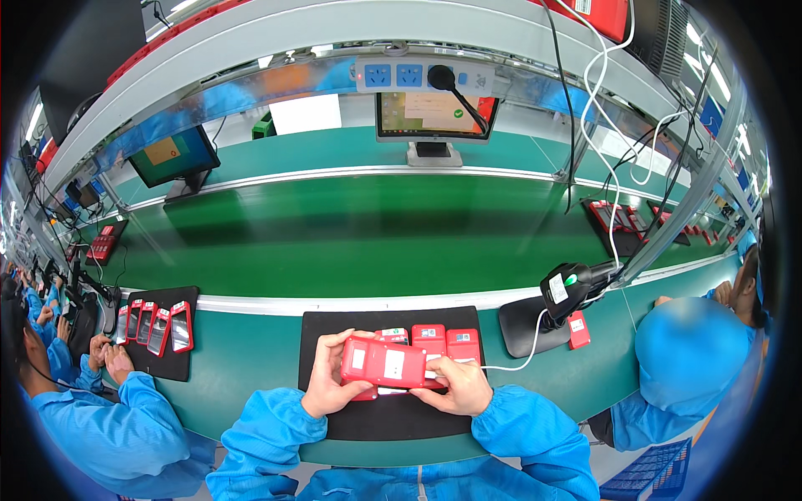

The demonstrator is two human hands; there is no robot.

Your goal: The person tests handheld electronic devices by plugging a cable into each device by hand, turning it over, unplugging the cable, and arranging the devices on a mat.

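Both my hands hold a red handheld device (383, 362) tilted over a black mat, its back with white labels turned up. My left hand (331, 377) grips its left end, thumb below and fingers along the upper edge. At its right end, my right hand (458, 387) is closed with thumb and fingers on the lower corner. Several similar red devices lie on the black mat (393, 422) just beyond, among them one in the middle (428, 336) and one at the right (462, 344). Another, under the held device, is mostly hidden.
A black barcode scanner (566, 288) stands right of the mat beside a red device (578, 330); its white cable (525, 361) reaches near my right hand. Beyond runs a green conveyor belt (351, 225), with a monitor (437, 117) behind. Co-workers sit on both sides; devices lie on a left mat (177, 367).
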